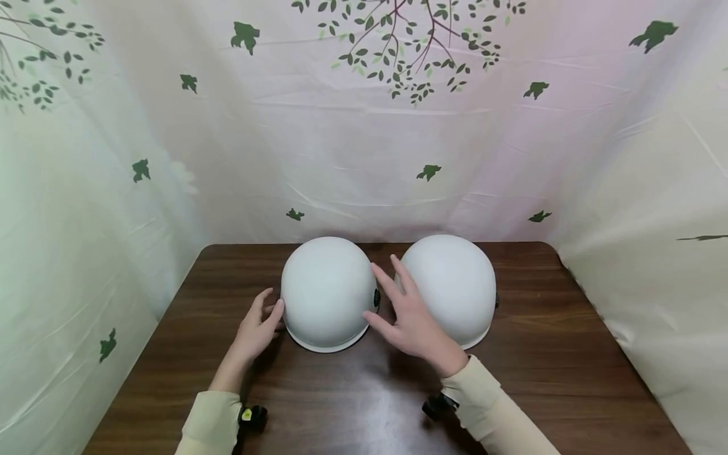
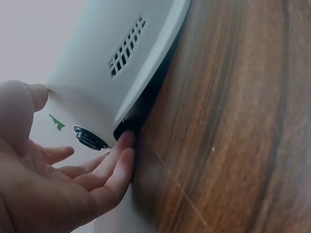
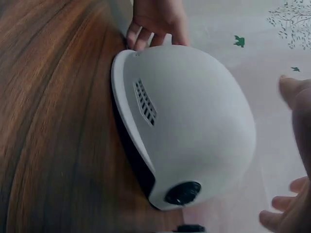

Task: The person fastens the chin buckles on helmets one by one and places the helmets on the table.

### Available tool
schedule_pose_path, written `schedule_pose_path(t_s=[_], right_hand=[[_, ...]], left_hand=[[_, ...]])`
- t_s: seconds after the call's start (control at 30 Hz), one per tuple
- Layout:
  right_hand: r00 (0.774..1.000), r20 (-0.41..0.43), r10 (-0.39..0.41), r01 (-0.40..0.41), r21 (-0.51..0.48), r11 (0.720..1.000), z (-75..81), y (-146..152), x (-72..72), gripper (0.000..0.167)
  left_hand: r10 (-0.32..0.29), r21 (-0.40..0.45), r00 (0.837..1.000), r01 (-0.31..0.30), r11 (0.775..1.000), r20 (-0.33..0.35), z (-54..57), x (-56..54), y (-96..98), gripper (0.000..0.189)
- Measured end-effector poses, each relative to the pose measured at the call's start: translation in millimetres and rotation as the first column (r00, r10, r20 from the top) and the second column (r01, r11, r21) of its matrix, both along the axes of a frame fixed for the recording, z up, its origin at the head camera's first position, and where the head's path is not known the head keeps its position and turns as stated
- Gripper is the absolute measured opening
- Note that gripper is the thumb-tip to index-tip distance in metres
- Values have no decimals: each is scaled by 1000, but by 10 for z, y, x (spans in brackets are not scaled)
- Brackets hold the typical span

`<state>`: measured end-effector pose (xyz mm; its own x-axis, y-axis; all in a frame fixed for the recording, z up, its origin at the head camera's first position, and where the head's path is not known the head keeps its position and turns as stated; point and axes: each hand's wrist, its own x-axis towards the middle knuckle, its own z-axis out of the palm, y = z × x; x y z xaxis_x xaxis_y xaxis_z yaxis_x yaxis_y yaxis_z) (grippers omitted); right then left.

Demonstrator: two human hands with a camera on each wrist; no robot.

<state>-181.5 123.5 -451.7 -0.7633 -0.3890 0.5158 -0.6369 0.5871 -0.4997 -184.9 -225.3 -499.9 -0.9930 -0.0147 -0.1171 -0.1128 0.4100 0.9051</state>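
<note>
Two white helmets rest dome-up on the table. The left helmet (image 1: 327, 294) has a grille vent (image 2: 128, 47) near its rim and a black round fitting (image 3: 182, 193) on its side. My left hand (image 1: 254, 328) is at its left side, the thumb by the shell and the lower fingertips right at the rim's edge. Between the two helmets, my right hand (image 1: 409, 319) is spread with straight fingers, its palm facing the left helmet. In the right wrist view it stands apart from the shell. It partly covers the right helmet (image 1: 455, 284).
The dark brown wooden table (image 1: 352, 404) runs back to a pale curtain (image 1: 352, 145) printed with green birds and branches. A black wrist camera (image 1: 253, 417) is on the left wrist, another black device (image 1: 439, 406) on the right wrist.
</note>
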Motion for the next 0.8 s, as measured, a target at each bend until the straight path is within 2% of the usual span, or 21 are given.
schedule_pose_path(t_s=[0.17, 0.3, 0.53, 0.63, 0.8], right_hand=[[999, 30, 10, -13, 85, 996, -78, -168, -61, 92], [995, 93, 29, -41, 127, 991, -126, -300, -101, 92], [990, 142, 13, -34, 145, 989, -150, -414, -175, 88], [991, 132, 11, -30, 147, 989, -168, -439, -196, 87], [999, 54, 6, -16, 185, 983, -189, -459, -189, 84]], left_hand=[[4, 80, 1000, -7, 997, 28, -8, -26, 36, 77], [-7, 79, 999, 4, 997, 33, -16, -42, 46, 73], [-37, 89, 999, 33, 995, 35, 0, -88, 93, 77], [-26, 106, 999, 22, 994, 35, -1, -73, 105, 78], [6, 146, 999, -12, 989, 41, 3, -13, 107, 75]])
